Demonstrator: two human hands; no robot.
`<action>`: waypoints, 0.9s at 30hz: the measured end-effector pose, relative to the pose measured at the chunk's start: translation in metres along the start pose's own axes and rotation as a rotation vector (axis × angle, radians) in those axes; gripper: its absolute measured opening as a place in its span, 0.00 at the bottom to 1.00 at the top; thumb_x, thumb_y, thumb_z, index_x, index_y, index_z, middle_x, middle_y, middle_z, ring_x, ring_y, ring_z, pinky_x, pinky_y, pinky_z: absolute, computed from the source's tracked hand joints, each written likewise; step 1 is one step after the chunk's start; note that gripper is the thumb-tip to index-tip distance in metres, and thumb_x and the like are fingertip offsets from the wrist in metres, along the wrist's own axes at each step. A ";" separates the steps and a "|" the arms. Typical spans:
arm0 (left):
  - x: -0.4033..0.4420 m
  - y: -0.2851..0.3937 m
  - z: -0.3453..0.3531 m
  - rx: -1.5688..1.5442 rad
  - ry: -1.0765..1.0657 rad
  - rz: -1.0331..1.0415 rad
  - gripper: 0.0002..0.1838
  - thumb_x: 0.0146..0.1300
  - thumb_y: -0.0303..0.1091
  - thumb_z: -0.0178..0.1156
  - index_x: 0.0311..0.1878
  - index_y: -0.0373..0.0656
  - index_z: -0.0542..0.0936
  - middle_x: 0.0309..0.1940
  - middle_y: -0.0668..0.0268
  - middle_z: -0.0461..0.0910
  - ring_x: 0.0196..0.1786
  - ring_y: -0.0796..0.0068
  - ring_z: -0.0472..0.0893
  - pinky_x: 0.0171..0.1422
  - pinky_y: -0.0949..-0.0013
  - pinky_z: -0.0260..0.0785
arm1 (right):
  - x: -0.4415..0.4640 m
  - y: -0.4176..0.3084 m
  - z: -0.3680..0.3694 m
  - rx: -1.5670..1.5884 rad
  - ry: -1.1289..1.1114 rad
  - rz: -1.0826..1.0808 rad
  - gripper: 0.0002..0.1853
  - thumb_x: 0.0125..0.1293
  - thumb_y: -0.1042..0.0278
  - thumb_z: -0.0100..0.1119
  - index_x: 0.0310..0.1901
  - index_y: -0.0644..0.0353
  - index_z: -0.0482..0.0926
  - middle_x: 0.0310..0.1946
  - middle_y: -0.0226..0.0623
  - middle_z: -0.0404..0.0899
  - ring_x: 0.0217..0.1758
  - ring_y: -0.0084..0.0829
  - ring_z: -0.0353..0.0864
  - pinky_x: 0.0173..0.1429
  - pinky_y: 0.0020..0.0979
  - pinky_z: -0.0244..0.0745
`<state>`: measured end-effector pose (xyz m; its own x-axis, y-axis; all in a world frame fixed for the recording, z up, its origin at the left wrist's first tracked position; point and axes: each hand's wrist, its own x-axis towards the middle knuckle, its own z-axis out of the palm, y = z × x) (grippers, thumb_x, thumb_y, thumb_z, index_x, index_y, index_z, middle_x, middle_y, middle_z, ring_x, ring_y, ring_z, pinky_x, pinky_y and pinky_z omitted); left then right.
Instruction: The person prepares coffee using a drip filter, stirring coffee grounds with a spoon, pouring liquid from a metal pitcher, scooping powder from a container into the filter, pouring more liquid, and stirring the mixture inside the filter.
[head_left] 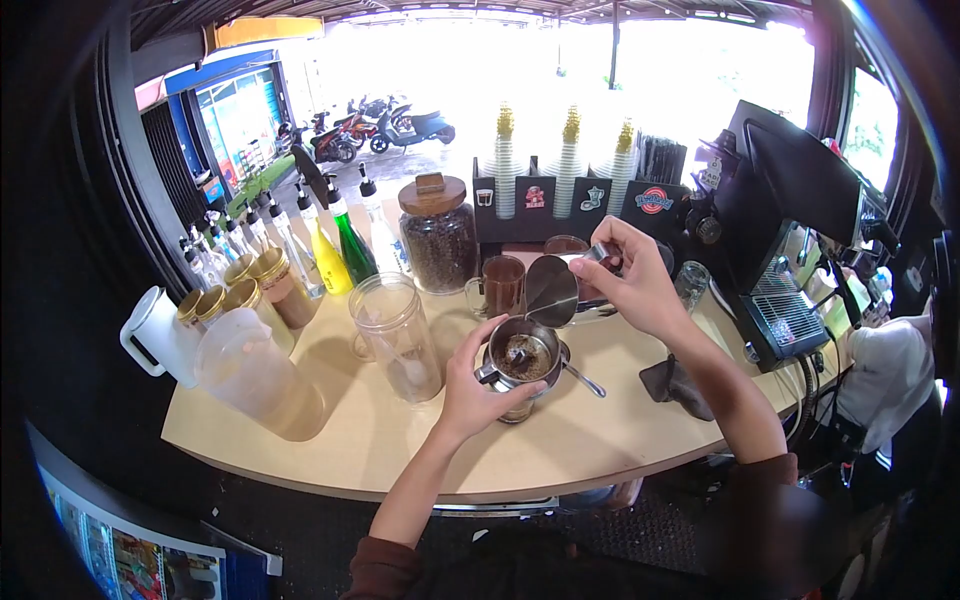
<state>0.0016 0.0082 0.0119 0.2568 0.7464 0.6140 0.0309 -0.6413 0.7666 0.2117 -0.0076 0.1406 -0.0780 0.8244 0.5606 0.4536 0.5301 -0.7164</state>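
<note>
My left hand (472, 392) is wrapped around a metal coffee drip filter (541, 372), thumb and fingers on opposite sides. Dark wet coffee shows inside it. Beneath the filter, partly hidden by my hand, stands a small glass (517, 411). My right hand (637, 272) grips the handle of a steel pitcher (551, 288), tilted over the filter; a thin stream seems to run from its lip. A spoon (586, 381) lies just right of the filter. Behind the pitcher is a brown glass mug (503, 284).
An open clear jar (397, 345) and a cloudy plastic pitcher (255, 375) stand to the left. At the back are a coffee bean jar (440, 240), pump bottles (350, 240) and a cup holder (535, 215). A dark cloth (675, 385) and an espresso machine (785, 300) are at right.
</note>
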 end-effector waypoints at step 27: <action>0.001 0.003 -0.003 -0.143 -0.061 -0.106 0.44 0.40 0.36 0.79 0.62 0.36 0.70 0.53 0.57 0.78 0.59 0.68 0.76 0.66 0.64 0.65 | 0.000 -0.005 -0.001 0.000 0.086 -0.027 0.15 0.58 0.73 0.66 0.29 0.61 0.64 0.23 0.24 0.61 0.28 0.14 0.60 0.32 0.21 0.61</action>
<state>-0.0006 0.0073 0.0153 0.3174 0.7936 0.5191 -0.0754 -0.5246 0.8480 0.2099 -0.0102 0.1446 -0.0140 0.7900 0.6129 0.4520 0.5518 -0.7008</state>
